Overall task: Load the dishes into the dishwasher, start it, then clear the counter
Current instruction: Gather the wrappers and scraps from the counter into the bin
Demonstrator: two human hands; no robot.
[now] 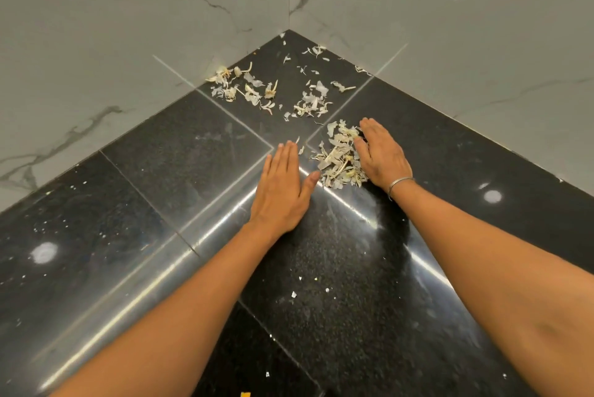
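Dry whitish garlic peels lie scattered on a glossy black granite counter (160, 191) in a corner. A gathered heap of peels (337, 158) sits between my hands. My right hand (382, 155) lies edge-on against the heap's right side, fingers together and slightly curved, a thin metal bangle on the wrist. My left hand (283, 191) rests flat, palm down, just left of the heap with its thumb near the heap's lower edge. Neither hand holds anything. More loose peels (310, 100) and another patch of peels (244, 84) lie farther back toward the corner.
Grey marble-look wall tiles (144, 27) rise on both sides and meet at the corner behind the peels. Tiny crumbs (294, 294) dot the counter near me. Ceiling lights reflect as bright spots on the granite.
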